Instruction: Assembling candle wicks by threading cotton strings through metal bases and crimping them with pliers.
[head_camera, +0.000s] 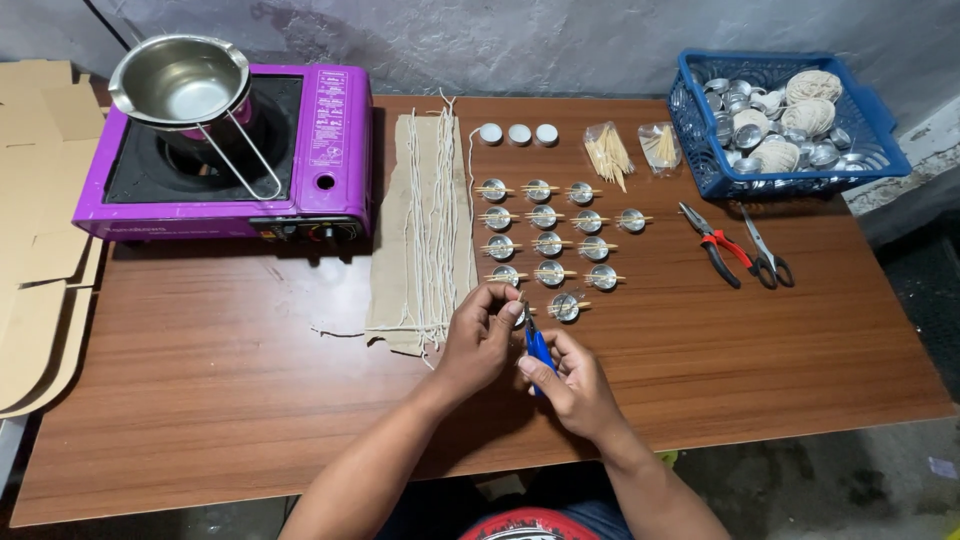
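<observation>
The left hand (480, 335) was pinched around a small metal cup (519, 314) held just above the counter (220, 380), its fingers curled over the rim. The right hand (570, 385) gripped a pair of small blue snips (538, 348), whose tip pointed up toward the cup and sat close against it; whether the blades touched anything could not be told. Just beyond the hands stood rows of metal cups (548, 232), each with a thin wooden stick laid across its top. Left of those rows lay a strip of cardboard (400, 240) covered with lengths of white string (432, 220). Behind the rows sat three white discs (518, 133) in a line and two small clear bags of sticks (632, 150). To the right lay red-handled pliers (715, 245) beside a pair of scissors (766, 250). At the far right corner stood a blue basket (880, 140) holding more cups and balls of string. At the far left corner a purple stove (335, 150) carried a steel pot (180, 82), with flat cardboard sheets (40, 200) beside it.
</observation>
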